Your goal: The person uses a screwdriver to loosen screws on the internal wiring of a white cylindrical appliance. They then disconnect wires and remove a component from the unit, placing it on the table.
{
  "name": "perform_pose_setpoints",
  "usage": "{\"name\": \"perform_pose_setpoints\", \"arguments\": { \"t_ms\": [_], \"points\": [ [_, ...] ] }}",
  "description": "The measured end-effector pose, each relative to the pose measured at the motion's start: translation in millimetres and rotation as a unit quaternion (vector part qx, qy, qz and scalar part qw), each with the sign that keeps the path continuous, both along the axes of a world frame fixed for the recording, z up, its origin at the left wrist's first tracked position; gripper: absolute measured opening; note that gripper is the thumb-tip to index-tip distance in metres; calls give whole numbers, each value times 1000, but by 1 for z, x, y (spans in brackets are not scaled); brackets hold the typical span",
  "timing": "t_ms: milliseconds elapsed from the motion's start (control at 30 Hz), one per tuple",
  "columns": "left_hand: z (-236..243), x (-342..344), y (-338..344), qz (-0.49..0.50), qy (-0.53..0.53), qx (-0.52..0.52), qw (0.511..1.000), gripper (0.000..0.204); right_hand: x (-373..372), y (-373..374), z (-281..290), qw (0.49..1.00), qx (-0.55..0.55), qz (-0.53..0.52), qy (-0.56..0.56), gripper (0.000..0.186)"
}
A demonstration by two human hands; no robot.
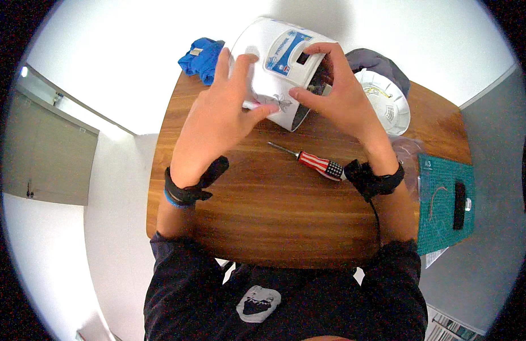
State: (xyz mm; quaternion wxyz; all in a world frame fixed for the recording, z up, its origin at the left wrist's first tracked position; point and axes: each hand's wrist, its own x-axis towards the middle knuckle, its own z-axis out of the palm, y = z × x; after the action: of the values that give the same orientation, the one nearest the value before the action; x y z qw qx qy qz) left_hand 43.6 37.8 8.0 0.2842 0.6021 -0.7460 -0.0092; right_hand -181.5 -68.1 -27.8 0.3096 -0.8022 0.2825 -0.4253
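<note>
A white rounded appliance housing (262, 42) with a blue label panel is tilted at the far side of the wooden table. My left hand (220, 105) grips its near left side, thumb on the front and fingers spread along the shell. At the open right end, my right hand (339, 94) pinches the rim, its thumb on the near edge and index finger bent over the panel; the other fingers are hidden. Dark parts show inside that opening. Below the housing lies a screwdriver (315, 161) with a red, white and blue flag-patterned handle, touched by neither hand.
Right of the housing, a round white ribbed cover (395, 116) leans by a dark grey cloth (382, 61). Blue cloth (200, 59) lies at far left. A clear plastic bag (408, 150) and green cutting mat (436, 224) with a black strip (459, 206) occupy the right side.
</note>
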Motion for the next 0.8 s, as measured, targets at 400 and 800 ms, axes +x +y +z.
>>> {"name": "perform_pose_setpoints", "arguments": {
  "t_ms": [400,800],
  "points": [
    [-1,37,-18,58,22,-9,998,98,-36,6,-10,962,-191,7,197,41],
    [-5,42,-22,10,81,51,995,113,-36,19,-8,995,55,-33,72,61]
  ]
}}
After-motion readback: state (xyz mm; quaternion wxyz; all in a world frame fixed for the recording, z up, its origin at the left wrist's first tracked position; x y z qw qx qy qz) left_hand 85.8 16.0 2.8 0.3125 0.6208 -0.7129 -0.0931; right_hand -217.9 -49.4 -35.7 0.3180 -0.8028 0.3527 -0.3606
